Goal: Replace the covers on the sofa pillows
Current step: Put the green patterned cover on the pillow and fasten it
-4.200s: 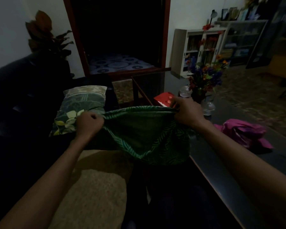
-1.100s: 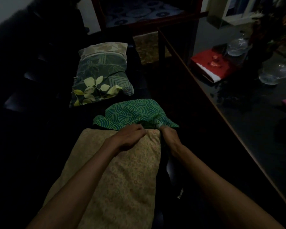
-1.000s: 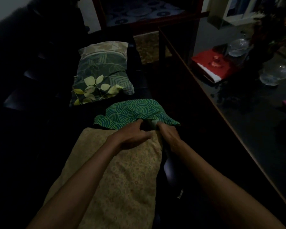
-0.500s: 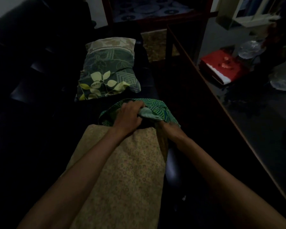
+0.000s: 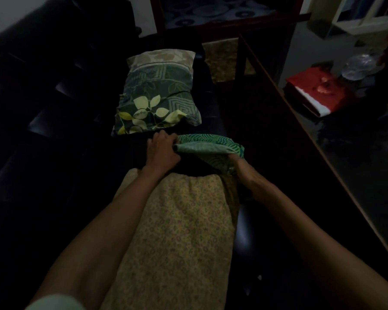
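Note:
A bare tan pillow (image 5: 179,238) with a small ring print lies lengthwise on my lap. Just beyond its far end hangs the green wave-patterned cover (image 5: 211,148), stretched open between my hands. My left hand (image 5: 162,152) grips the cover's left edge. My right hand is inside the cover's right side and hidden by the cloth; only its wrist (image 5: 244,173) shows. A second pillow (image 5: 158,95) in a dark green leaf-print cover lies farther along the black sofa (image 5: 43,121).
A dark glass-topped table (image 5: 345,153) with a wooden rim runs along my right. On it lie a red box (image 5: 316,92) and glass dishes (image 5: 358,63). A patterned rug and a doorway are at the far end.
Earlier I held the cover up in the air; it came down to the pillow's far end. In the last second my left hand took its edge and pulled the opening wide; my right hand slid inside.

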`<act>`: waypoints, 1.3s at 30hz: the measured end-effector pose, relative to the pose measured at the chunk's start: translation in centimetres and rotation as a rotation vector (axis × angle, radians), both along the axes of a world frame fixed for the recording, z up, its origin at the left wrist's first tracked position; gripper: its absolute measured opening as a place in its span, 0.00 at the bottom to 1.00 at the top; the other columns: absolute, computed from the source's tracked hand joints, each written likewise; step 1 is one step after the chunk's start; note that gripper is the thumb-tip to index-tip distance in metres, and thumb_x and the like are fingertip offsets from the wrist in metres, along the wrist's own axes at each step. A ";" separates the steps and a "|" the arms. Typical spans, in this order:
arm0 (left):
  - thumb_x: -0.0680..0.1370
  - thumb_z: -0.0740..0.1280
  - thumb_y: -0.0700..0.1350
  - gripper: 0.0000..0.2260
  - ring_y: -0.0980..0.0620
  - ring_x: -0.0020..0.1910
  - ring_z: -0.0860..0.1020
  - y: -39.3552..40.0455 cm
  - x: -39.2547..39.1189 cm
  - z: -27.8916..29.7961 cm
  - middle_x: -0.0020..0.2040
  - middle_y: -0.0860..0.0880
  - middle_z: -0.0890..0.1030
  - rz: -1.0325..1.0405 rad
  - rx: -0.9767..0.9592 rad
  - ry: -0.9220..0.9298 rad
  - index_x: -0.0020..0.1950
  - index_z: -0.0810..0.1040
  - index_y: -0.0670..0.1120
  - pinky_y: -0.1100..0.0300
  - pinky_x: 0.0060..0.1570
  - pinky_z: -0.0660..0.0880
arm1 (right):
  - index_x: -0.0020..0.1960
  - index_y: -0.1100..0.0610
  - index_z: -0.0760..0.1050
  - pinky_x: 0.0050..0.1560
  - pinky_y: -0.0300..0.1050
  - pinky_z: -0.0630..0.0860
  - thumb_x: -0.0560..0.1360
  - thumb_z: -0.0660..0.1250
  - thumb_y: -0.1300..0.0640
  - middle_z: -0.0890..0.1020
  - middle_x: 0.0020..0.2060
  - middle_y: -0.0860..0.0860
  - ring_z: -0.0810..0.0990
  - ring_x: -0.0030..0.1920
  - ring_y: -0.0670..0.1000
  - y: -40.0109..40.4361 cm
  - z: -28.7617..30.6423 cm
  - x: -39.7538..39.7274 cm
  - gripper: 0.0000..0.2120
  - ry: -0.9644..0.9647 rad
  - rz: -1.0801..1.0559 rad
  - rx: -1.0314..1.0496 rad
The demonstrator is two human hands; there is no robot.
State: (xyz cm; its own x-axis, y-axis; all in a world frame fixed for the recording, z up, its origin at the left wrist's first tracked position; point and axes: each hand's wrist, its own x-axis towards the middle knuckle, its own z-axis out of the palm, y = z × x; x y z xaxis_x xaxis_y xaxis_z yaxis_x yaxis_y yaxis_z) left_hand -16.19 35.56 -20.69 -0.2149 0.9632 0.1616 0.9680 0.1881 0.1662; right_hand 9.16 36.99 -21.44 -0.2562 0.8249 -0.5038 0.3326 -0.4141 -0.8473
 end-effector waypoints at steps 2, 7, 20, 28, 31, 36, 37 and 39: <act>0.74 0.68 0.42 0.14 0.42 0.57 0.73 -0.2 -1.3 -0.6 0.56 0.44 0.74 0.063 -0.036 -0.110 0.59 0.76 0.48 0.49 0.57 0.69 | 0.73 0.46 0.73 0.72 0.58 0.69 0.61 0.55 0.23 0.76 0.70 0.52 0.75 0.69 0.56 0.1 0.3 0.0 0.47 -0.010 -0.023 -0.005; 0.82 0.57 0.41 0.09 0.45 0.46 0.77 -1.1 -3.9 0.3 0.49 0.45 0.80 0.141 0.060 -0.378 0.53 0.77 0.47 0.54 0.45 0.74 | 0.67 0.54 0.78 0.61 0.53 0.79 0.67 0.65 0.32 0.83 0.59 0.53 0.82 0.57 0.55 1.3 1.4 -0.5 0.36 0.016 -0.163 -0.009; 0.71 0.75 0.45 0.18 0.49 0.44 0.79 -5.7 -7.4 0.9 0.44 0.54 0.76 -0.168 -0.119 -0.306 0.47 0.66 0.55 0.53 0.39 0.75 | 0.52 0.59 0.82 0.46 0.46 0.78 0.82 0.65 0.57 0.85 0.48 0.55 0.83 0.45 0.52 -1.8 -0.8 2.6 0.09 -0.071 -0.232 0.138; 0.71 0.69 0.35 0.21 0.40 0.58 0.73 -5.5 -7.8 -0.7 0.59 0.43 0.72 -0.019 -0.038 -0.072 0.62 0.72 0.48 0.46 0.57 0.72 | 0.61 0.59 0.80 0.55 0.52 0.76 0.79 0.65 0.59 0.84 0.54 0.60 0.82 0.56 0.62 -7.7 -4.7 3.9 0.12 -0.416 -0.176 0.375; 0.74 0.68 0.43 0.22 0.38 0.65 0.70 -6.1 -8.0 -1.1 0.65 0.41 0.68 0.190 -0.176 -0.271 0.68 0.72 0.49 0.44 0.65 0.71 | 0.63 0.59 0.79 0.57 0.53 0.77 0.78 0.65 0.61 0.84 0.55 0.59 0.82 0.57 0.61 -9.7 -5.0 4.3 0.14 -0.419 -0.191 0.368; 0.79 0.63 0.44 0.16 0.38 0.62 0.75 -7.2 -6.6 -1.3 0.63 0.41 0.76 0.304 -0.239 -0.519 0.66 0.73 0.47 0.53 0.55 0.70 | 0.58 0.56 0.78 0.51 0.51 0.78 0.79 0.65 0.59 0.85 0.49 0.54 0.83 0.50 0.57 -12.2 -3.6 4.3 0.09 -0.352 -0.196 0.508; 0.79 0.62 0.44 0.15 0.39 0.61 0.75 -7.5 -6.6 -1.1 0.62 0.41 0.77 0.322 -0.236 -0.544 0.65 0.73 0.47 0.53 0.55 0.70 | 0.56 0.53 0.78 0.49 0.50 0.78 0.79 0.65 0.57 0.84 0.47 0.50 0.83 0.49 0.54 -12.7 -3.0 4.2 0.07 -0.311 -0.187 0.561; 0.79 0.60 0.43 0.14 0.38 0.61 0.75 -7.9 -7.3 -0.9 0.61 0.41 0.77 0.389 -0.199 -0.623 0.64 0.74 0.45 0.52 0.57 0.71 | 0.56 0.49 0.78 0.48 0.46 0.75 0.81 0.65 0.53 0.82 0.47 0.45 0.80 0.49 0.48 -13.6 -1.7 3.8 0.05 -0.246 -0.122 0.678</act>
State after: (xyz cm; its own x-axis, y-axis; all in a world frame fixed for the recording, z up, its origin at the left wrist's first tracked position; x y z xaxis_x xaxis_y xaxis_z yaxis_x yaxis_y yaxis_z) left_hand -23.48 27.66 -21.60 -0.5397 0.7976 -0.2695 0.5637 0.5801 0.5879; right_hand 13.01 23.37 -23.12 -0.0881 0.9915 0.0962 0.5310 0.1284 -0.8376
